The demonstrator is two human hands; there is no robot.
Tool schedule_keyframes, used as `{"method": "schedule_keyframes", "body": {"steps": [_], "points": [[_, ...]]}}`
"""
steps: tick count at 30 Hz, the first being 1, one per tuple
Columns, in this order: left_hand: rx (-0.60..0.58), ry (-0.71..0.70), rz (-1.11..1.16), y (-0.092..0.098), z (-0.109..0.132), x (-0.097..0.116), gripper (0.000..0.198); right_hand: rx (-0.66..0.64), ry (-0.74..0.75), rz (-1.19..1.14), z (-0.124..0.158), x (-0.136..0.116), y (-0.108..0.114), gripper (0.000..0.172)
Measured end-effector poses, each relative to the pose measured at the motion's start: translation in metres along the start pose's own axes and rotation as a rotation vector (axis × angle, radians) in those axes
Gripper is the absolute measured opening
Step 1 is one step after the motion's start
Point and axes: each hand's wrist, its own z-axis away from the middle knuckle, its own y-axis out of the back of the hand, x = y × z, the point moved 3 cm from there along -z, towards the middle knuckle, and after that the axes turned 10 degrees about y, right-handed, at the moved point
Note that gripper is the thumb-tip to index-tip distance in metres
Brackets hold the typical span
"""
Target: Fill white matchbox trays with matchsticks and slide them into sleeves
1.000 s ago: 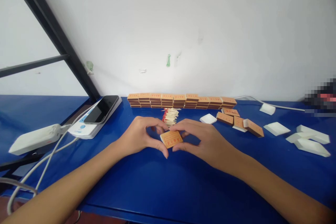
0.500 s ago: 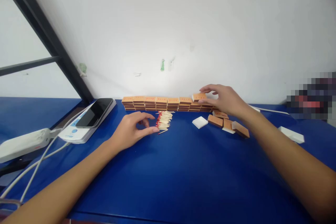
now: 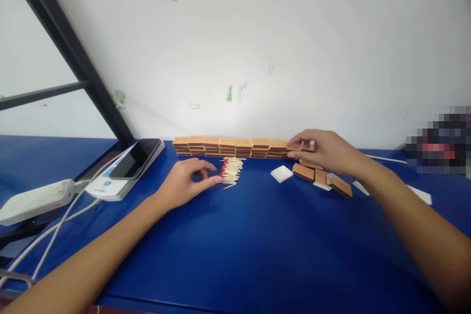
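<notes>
My left hand (image 3: 187,180) rests on the blue table with thumb and fingers apart, holding nothing, its fingertips at the red heads of a pile of matches (image 3: 231,171). Behind the pile, stacked matchboxes (image 3: 228,147) form a long low row against the wall. At the right end of that row is my right hand (image 3: 320,149), its thumb and fingers around the end of the stack; whether it grips a box cannot be made out. Several loose brown matchbox sleeves (image 3: 303,172) lie in front of it, beside a white tray piece (image 3: 281,173).
At the left, a phone (image 3: 135,158) lies on a white device (image 3: 110,187), near a white power bank (image 3: 37,201) with cables. A dark metal frame (image 3: 73,54) rises at the left. More white pieces (image 3: 421,195) lie beyond my right forearm.
My right hand has moved right along the row. The matchbox that was between its fingers now sits in the top layer. My left hand has stayed by the matches.
</notes>
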Motion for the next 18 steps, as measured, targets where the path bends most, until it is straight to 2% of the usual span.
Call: {"method": "schedule_keyframes", "body": {"steps": [3, 6, 9, 12, 16, 18], "points": [[0.023, -0.023, -0.021, -0.002, 0.0, 0.002, 0.032, -0.197, 0.063, -0.059, 0.016, -0.011, -0.009, 0.046], [0.021, -0.027, -0.029, -0.003, 0.0, 0.002, 0.029, -0.278, 0.078, -0.068, 0.022, -0.019, -0.022, 0.047], [0.022, -0.023, -0.02, -0.003, 0.001, 0.002, 0.028, -0.275, 0.046, -0.077, 0.019, -0.031, -0.03, 0.035], [0.002, -0.034, -0.028, -0.003, 0.004, 0.005, 0.032, -0.22, 0.075, -0.107, 0.014, -0.058, -0.038, 0.034], [-0.145, -0.08, -0.041, -0.007, 0.007, 0.013, 0.057, -0.218, 0.178, -0.215, 0.009, -0.105, -0.058, 0.04], [-0.215, -0.092, -0.036, -0.009, 0.008, 0.016, 0.061, -0.234, 0.221, -0.249, 0.007, -0.121, -0.068, 0.04]]}}
